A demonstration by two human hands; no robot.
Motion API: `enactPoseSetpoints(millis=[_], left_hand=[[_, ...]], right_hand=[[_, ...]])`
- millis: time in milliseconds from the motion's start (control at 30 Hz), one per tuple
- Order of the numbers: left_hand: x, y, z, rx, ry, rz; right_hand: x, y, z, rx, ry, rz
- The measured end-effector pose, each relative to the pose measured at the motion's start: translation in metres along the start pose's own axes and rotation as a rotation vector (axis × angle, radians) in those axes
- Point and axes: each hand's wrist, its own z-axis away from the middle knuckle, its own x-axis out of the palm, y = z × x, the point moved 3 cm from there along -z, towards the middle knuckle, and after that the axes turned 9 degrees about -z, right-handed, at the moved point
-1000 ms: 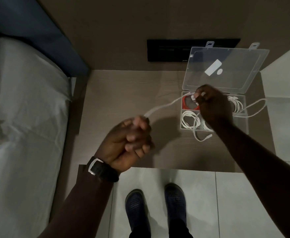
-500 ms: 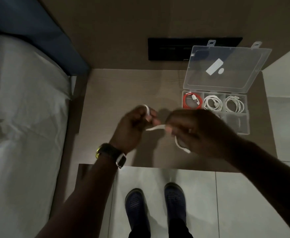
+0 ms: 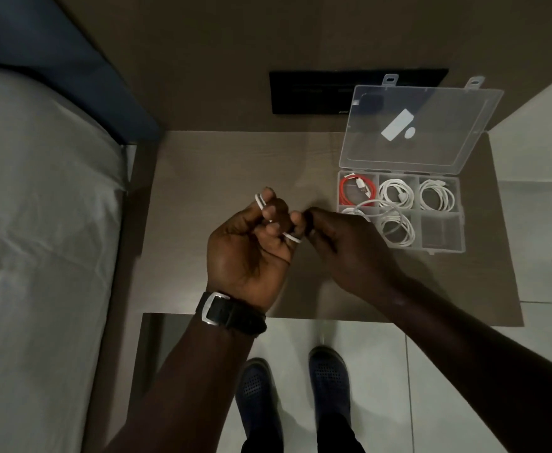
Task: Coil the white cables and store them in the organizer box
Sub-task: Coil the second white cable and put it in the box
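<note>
Over the middle of the brown tabletop (image 3: 203, 178), my left hand (image 3: 251, 250) is palm-up with a white cable (image 3: 260, 201) looped around its fingers. My right hand (image 3: 343, 253) pinches the same cable beside the left fingertips. From there the cable runs right over the clear organizer box (image 3: 444, 248) and into a loose coil (image 3: 397, 227) in its lower middle compartment. The box's lid (image 3: 421, 125) stands open. In the upper row lie a red cable (image 3: 354, 191) at left and two coiled white cables (image 3: 395, 192) (image 3: 438, 194).
A bed with a grey sheet (image 3: 39, 256) and a dark blue headboard (image 3: 72, 70) fills the left side. A black panel (image 3: 310, 96) sits on the wall behind the table. My dark shoes (image 3: 294, 380) stand on pale floor tiles below the table's front edge.
My right hand came off the box toward the left hand, and both hands met over the table. The left hand turned palm-up and the cable is now wound around its fingers.
</note>
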Motion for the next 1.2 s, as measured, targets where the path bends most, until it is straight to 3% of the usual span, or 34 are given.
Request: enactPoseSetpoints(millis=[233, 333, 433, 567, 667, 733, 767, 867, 1033, 1100, 1200], left_hand=[[0.002, -0.001, -0.003, 0.082, 0.113, 0.118], [0.003, 0.014, -0.008, 0.217, 0.177, -0.015], [-0.004, 0.040, -0.013, 0.338, 0.228, -0.166], [-0.014, 0.039, -0.013, 0.400, 0.221, -0.535], [-0.013, 0.017, -0.009, 0.512, 0.213, -1.128], [-0.011, -0.003, -0.006, 0.450, 0.111, -1.463], [-0.008, -0.013, -0.004, 0.390, 0.063, -1.511], [-0.004, -0.033, 0.007, 0.155, 0.026, -1.248], [0.014, -0.033, 0.020, -0.115, -0.051, -0.546], [0.019, -0.026, 0.019, -0.116, -0.079, -0.347], [0.016, -0.007, 0.014, -0.036, -0.062, -0.062]], right_hand=[[-0.001, -0.006, 0.009, -0.013, -0.052, 0.258], [-0.001, -0.011, 0.016, -0.007, -0.108, 0.339], [-0.012, -0.014, 0.033, 0.028, -0.143, 0.267], [-0.025, -0.028, 0.047, -0.061, -0.154, 0.128], [-0.037, -0.038, 0.042, -0.153, -0.146, 0.118], [-0.046, -0.040, 0.031, -0.207, -0.134, 0.130], [-0.051, -0.039, 0.024, -0.228, -0.120, 0.164], [-0.065, -0.029, 0.004, -0.245, -0.006, 0.221], [-0.058, -0.005, -0.009, -0.087, 0.042, -0.087], [-0.044, 0.002, -0.002, 0.007, 0.014, -0.216], [-0.012, 0.005, 0.024, 0.164, -0.211, -0.346]])
